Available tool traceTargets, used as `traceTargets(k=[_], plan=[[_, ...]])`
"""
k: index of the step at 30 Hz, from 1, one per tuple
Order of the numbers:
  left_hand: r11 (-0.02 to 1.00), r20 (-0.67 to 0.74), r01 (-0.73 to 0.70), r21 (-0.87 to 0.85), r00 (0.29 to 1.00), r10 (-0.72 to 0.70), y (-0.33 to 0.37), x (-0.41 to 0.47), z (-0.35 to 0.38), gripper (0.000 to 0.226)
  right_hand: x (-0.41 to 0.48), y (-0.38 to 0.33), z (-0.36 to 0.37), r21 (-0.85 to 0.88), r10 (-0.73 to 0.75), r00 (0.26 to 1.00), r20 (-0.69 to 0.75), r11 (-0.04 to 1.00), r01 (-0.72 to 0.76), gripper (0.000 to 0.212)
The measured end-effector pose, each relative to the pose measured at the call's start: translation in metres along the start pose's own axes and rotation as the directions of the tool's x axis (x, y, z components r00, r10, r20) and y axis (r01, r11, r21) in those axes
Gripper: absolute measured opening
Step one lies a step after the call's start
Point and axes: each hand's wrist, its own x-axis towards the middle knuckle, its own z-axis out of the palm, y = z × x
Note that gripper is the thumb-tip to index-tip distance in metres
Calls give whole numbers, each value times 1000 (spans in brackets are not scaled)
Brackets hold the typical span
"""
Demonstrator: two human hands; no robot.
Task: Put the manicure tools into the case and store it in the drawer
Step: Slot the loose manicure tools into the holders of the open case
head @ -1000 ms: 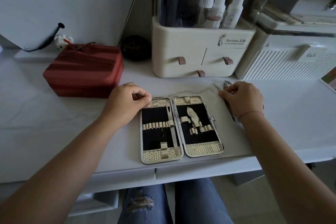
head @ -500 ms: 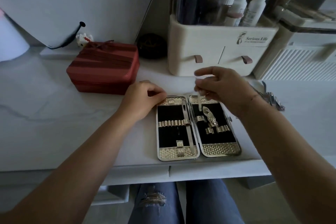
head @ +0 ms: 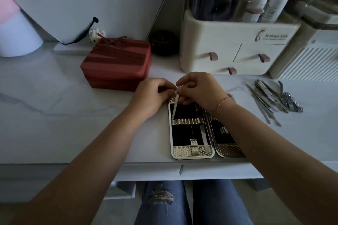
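Note:
The open manicure case [head: 193,153] lies flat near the desk's front edge, black inside with gold trim. A long file [head: 204,138] sits in its left half. My right hand [head: 199,89] pinches a thin metal tool [head: 175,106] that points down over the left half's elastic band. My left hand [head: 151,95] rests curled at the case's top left corner, fingertips at the tool's upper end. My right forearm hides most of the case's right half. A heap of loose metal manicure tools [head: 272,98] lies on the desk to the right.
A red zip box [head: 117,64] stands left of my hands. Behind them sits a cream cosmetics organiser [head: 236,49] with small drawers and bottles, and a white ribbed box [head: 311,64] to its right. Desk drawer fronts [head: 146,171] run below the edge.
My right hand carried the thin tool from over the case's right half to its left half, beside my left hand. The view shifted left, so the tool heap shows fully.

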Motion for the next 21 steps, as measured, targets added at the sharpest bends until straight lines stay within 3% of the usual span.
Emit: traceTargets(k=[8, 13, 21], plan=[[1000, -2, 19, -9, 1000, -19, -1, 0, 1, 11, 3, 3, 0, -78, -23, 1000, -2, 997, 23, 6], [1000, -7, 14, -1, 1000, -14, 0, 0, 2, 7, 5, 5, -3, -233, -59, 998, -1, 971, 57, 11], [1000, 61, -1, -16, 998, 2, -3, 1, 0, 14, 4, 5, -11, -262, -43, 992, 120, 962, 73, 24]])
